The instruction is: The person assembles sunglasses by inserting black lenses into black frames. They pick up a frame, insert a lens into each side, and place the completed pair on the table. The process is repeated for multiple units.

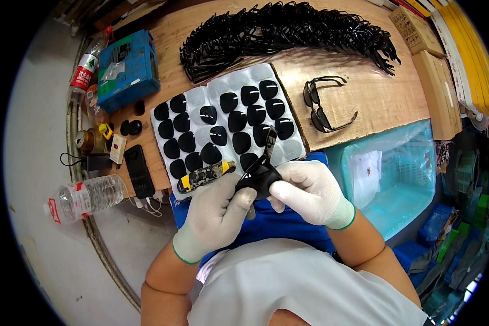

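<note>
Both my hands wear white knit gloves with green-edged cuffs. Between them is a pair of black sunglasses, one temple pointing up and away from me. My left hand pinches one side of it with thumb and fingers, and my right hand grips the other side. Just beyond lies a white tray with rows of dark lenses in round pockets; several pockets hold none. A camouflage-patterned tool with yellow ends rests on the tray's near left corner, beside my left hand.
A long heap of black frames spans the table's far side. Another pair of sunglasses lies right of the tray. A bin lined with blue plastic stands at right. At left are a blue box, a phone and a plastic bottle.
</note>
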`<control>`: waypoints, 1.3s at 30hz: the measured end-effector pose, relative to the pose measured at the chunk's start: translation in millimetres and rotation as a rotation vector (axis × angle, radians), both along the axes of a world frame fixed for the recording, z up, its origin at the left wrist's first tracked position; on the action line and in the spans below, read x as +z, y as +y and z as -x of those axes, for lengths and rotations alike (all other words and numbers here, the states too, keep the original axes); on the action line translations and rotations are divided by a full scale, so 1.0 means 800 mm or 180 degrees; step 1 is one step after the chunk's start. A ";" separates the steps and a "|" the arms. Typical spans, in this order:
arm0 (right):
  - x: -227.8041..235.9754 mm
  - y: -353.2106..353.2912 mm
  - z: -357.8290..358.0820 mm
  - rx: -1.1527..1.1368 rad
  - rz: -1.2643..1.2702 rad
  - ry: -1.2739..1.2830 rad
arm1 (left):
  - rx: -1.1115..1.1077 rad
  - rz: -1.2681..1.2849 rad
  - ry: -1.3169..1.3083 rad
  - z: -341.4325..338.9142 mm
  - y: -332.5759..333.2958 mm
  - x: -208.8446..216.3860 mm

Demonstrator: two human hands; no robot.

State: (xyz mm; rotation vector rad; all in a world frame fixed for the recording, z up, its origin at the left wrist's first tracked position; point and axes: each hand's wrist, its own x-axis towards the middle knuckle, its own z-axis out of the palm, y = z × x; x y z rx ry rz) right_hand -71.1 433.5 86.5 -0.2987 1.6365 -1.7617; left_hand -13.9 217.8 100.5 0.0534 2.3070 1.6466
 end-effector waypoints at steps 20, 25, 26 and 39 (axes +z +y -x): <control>-0.045 -0.031 0.033 -0.0637 -0.0276 0.1893 | -0.0539 0.1029 0.0975 0.039 -0.023 -0.002; -0.031 -0.016 0.074 0.1068 -0.0023 0.2597 | -0.0355 0.0982 0.0732 0.116 -0.077 -0.050; -0.025 -0.020 0.078 0.0948 0.0006 0.2653 | 0.0760 0.1378 0.0626 0.139 -0.088 -0.077; -0.034 -0.005 0.044 -0.0009 0.0833 0.0458 | 0.1688 0.1606 0.0061 0.167 -0.140 -0.118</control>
